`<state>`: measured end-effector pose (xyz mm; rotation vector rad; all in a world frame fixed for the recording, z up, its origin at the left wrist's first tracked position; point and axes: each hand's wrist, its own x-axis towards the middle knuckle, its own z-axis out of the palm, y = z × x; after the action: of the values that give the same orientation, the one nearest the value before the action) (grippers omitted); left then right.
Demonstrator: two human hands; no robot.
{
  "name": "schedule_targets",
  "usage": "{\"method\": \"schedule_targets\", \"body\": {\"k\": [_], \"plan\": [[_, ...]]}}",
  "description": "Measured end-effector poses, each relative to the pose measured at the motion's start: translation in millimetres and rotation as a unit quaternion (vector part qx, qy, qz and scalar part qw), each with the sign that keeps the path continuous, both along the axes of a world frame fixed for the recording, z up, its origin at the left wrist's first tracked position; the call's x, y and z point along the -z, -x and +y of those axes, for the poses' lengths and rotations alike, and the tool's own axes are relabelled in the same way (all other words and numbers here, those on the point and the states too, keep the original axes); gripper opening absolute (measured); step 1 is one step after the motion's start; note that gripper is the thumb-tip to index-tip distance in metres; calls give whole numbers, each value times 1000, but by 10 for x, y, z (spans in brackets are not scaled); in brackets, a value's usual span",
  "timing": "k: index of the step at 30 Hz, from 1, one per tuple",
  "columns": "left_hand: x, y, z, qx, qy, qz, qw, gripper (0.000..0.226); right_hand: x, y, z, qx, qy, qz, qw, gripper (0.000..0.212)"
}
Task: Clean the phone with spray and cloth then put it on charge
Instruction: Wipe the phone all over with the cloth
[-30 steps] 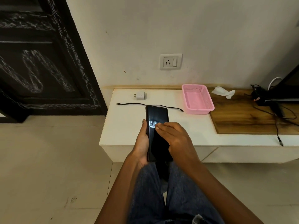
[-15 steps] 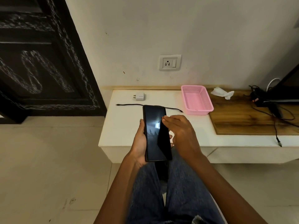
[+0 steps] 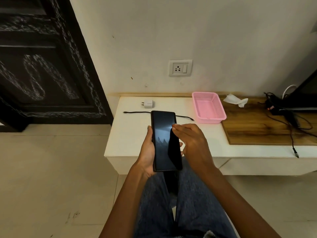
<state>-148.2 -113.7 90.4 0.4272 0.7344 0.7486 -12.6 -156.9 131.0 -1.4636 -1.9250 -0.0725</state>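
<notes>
door point(image 3: 42, 66): dark, carved, far left, standing on the tiled floor point(image 3: 51, 169).
table point(image 3: 130, 134): low and white, against the wall, with a wooden board point(image 3: 257, 127) on its right part.
charger adapter point(image 3: 148, 104): white, lying at the far left of the table, prongs pointing left.
cable point(image 3: 137, 112): thin and black, stretched left to right just nearer than the adapter; its middle is hidden behind the phone.
left hand point(image 3: 147, 152): cradles the phone from the left and beneath, thumb curled on the left edge.
phone point(image 3: 163, 140): black, screen up and dark, held lengthwise above the near edge of the table and the person's knees in jeans.
wall socket point(image 3: 180, 68): white, on the wall above the table.
right hand point(image 3: 192, 143): fingers straight and held together, tips touching the phone's right edge; a dark flap hangs under them over the screen, and I cannot tell whether it is cloth or shadow.
basket point(image 3: 221, 107): pink plastic, just right of the cable's end.
tissue point(image 3: 235, 100): crumpled, white, at the far side of the board.
black cords point(image 3: 291, 121): tangled at the far right, one trailing off the near edge.
</notes>
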Motion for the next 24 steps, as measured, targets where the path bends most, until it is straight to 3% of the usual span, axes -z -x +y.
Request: {"method": "schedule_targets", "body": {"k": [5, 10, 19, 24], "plan": [[13, 61, 0, -1, 5, -10, 1000, 72, 100, -6, -113, -38, 7, -4, 999, 35], [-38, -27, -50, 16, 8, -9, 1000, 74, -14, -123, 117, 3, -25, -29, 999, 41], [-27, 39, -31, 14, 11, -28, 999, 72, 156, -71, -80, -26, -5, -20, 999, 47], [-106, -11, -56, 33, 1, -38, 999, 71, -47, -127, 204, 12, -32, -29, 999, 35]]}}
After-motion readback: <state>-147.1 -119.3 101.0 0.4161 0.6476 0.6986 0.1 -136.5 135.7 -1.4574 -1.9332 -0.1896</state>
